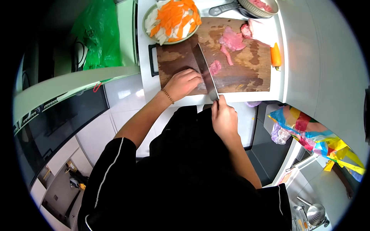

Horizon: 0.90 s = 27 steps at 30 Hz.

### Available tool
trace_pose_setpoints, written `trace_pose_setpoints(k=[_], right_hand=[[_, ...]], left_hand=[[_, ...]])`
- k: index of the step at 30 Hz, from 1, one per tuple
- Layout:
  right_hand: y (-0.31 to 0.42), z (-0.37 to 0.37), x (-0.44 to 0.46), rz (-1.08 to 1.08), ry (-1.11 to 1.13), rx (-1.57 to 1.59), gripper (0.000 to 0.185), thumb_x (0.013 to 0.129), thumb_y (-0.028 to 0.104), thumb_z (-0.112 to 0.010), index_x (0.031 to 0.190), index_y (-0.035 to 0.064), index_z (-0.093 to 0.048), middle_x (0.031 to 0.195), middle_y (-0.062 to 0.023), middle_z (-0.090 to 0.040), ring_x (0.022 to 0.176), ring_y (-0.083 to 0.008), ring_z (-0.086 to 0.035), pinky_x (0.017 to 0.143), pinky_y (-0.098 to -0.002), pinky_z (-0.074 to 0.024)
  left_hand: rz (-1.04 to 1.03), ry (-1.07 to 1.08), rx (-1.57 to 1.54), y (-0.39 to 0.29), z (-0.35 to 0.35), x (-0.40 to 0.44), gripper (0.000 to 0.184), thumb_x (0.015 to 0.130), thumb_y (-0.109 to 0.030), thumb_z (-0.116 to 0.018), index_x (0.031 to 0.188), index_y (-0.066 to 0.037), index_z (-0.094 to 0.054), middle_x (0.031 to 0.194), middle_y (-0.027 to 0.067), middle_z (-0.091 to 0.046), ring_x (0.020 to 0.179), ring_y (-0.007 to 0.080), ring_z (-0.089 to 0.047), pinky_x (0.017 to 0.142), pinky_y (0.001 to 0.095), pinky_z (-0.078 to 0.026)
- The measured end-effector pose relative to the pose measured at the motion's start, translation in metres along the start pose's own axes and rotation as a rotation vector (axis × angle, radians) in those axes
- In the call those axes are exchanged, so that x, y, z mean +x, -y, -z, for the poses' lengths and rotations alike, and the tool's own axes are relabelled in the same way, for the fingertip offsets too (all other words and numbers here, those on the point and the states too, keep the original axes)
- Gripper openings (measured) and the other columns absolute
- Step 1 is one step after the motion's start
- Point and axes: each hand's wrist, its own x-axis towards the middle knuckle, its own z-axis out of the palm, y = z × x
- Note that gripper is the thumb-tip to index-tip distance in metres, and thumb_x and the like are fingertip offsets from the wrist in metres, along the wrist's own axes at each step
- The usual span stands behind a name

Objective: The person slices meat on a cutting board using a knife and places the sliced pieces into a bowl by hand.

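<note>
My right hand [225,117] is closed round the handle of a kitchen knife [207,73], whose long blade slants across the wooden cutting board [246,79]. My left hand [184,84], with a beaded bracelet on the wrist, rests on the board left of the blade. Its fingers are curled in close to the blade; whatever lies under them is hidden. Just right of the blade is a small piece of raw meat [215,67]. Farther back lie a larger flat slice of meat [232,39] and a thin strip [226,56].
A plate [145,29] heaped with orange and white slices overlaps the board's back left corner. At the back right are a chunk of meat with pale fat [262,31], a carrot [275,56] and a bowl [274,5] of meat. A green plastic bag [102,36] is at left.
</note>
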Motion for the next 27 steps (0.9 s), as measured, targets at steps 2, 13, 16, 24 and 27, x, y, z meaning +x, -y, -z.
trace_pose_setpoints(k=[2, 13, 16, 24, 27], right_hand=[[-0.007, 0.018, -0.006, -0.045, -0.024, 0.084, 0.017, 0.102, 0.015, -0.058, 0.113, 0.0017, -0.058, 0.072, -0.0251, -0.068, 0.067, -0.0477, -0.068, 0.062, -0.0561, -0.0544], [-0.061, 0.077, -0.022, -0.223, -0.253, 0.491, 0.014, 0.107, 0.011, -0.053, 0.107, -0.0019, -0.059, 0.067, -0.0028, -0.053, 0.057, -0.0093, -0.046, 0.054, -0.031, -0.0393], [-0.064, 0.079, -0.024, -0.271, -0.239, 0.494, 0.012, 0.105, 0.009, -0.055, 0.107, -0.0023, -0.059, 0.067, -0.0083, -0.056, 0.059, -0.0153, -0.05, 0.058, -0.0355, -0.0422], [-0.061, 0.052, -0.02, -0.201, -0.161, 0.611, 0.01, 0.107, 0.009, -0.054, 0.106, 0.0006, -0.059, 0.067, 0.0042, -0.047, 0.057, -0.0048, -0.041, 0.052, -0.0272, -0.0337], [-0.052, 0.033, -0.013, -0.164, -0.084, 0.661, 0.011, 0.108, 0.01, -0.054, 0.106, 0.0006, -0.06, 0.068, 0.0051, -0.048, 0.057, -0.004, -0.04, 0.051, -0.0267, -0.033]], left_hand=[[0.071, -0.079, -0.05, -0.003, -0.001, 0.011, 0.019, 0.085, 0.0, -0.07, 0.103, -0.005, -0.07, 0.11, 0.0103, -0.069, 0.101, 0.0315, -0.069, 0.086, 0.0417, -0.06], [-0.061, 0.393, 0.115, 0.019, 0.005, 0.161, 0.032, 0.087, -0.001, -0.059, 0.119, -0.008, -0.063, 0.112, 0.0099, -0.07, 0.108, 0.0335, -0.066, 0.091, 0.043, -0.056], [-0.13, 0.448, 0.265, 0.029, -0.019, 0.168, 0.029, 0.085, -0.007, -0.069, 0.114, -0.008, -0.065, 0.112, 0.0079, -0.067, 0.112, 0.0282, -0.061, 0.092, 0.0385, -0.054], [0.674, 0.311, -1.005, 0.005, 0.035, 0.124, 0.035, 0.095, 0.003, -0.06, 0.129, -0.001, -0.054, 0.105, 0.0079, -0.066, 0.089, 0.0139, -0.066, 0.079, 0.0282, -0.054], [0.795, 0.076, -1.387, -0.007, 0.055, 0.088, 0.037, 0.097, 0.006, -0.056, 0.133, 0.0, -0.048, 0.096, 0.0083, -0.064, 0.091, 0.0163, -0.066, 0.08, 0.0319, -0.056]])
